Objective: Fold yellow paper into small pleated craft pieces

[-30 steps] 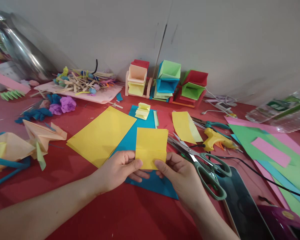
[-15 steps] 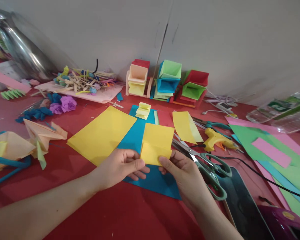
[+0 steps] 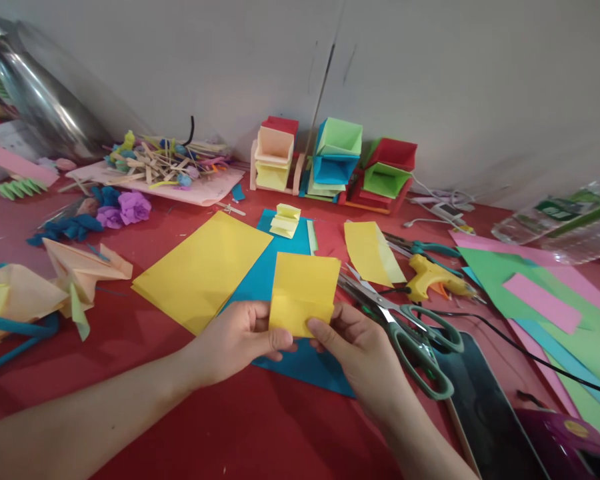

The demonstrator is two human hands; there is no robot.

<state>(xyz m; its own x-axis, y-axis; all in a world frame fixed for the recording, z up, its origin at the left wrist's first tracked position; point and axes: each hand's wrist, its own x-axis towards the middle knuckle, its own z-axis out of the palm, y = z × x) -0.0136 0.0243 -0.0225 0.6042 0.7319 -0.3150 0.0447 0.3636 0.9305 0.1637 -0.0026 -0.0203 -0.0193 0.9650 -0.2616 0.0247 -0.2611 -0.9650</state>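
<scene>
A small yellow paper (image 3: pixel 303 287) with its lower edge folded up is held above the red table (image 3: pixel 220 427). My left hand (image 3: pixel 235 340) pinches its lower left corner. My right hand (image 3: pixel 363 357) pinches its lower right corner, thumb on the folded flap. Under the paper lies a blue sheet (image 3: pixel 280 280) and to its left a large yellow sheet (image 3: pixel 203 267). A small pleated yellow piece (image 3: pixel 286 221) rests on the far end of the blue sheet.
Green-handled scissors (image 3: pixel 405 327) lie just right of my right hand, with a yellow glue gun (image 3: pixel 433 278), a phone (image 3: pixel 485 407) and coloured sheets (image 3: pixel 555 300) beyond. Folded paper boxes (image 3: pixel 335 163) stand at the wall. Sticks (image 3: pixel 165 163), paper flowers (image 3: pixel 125 208) and peach folded paper (image 3: pixel 55 280) lie left.
The yellow paper swung right and tilted half a second ago, then came back to square in front of me. The folded flap at its lower edge is now deeper. Both hands kept their pinch.
</scene>
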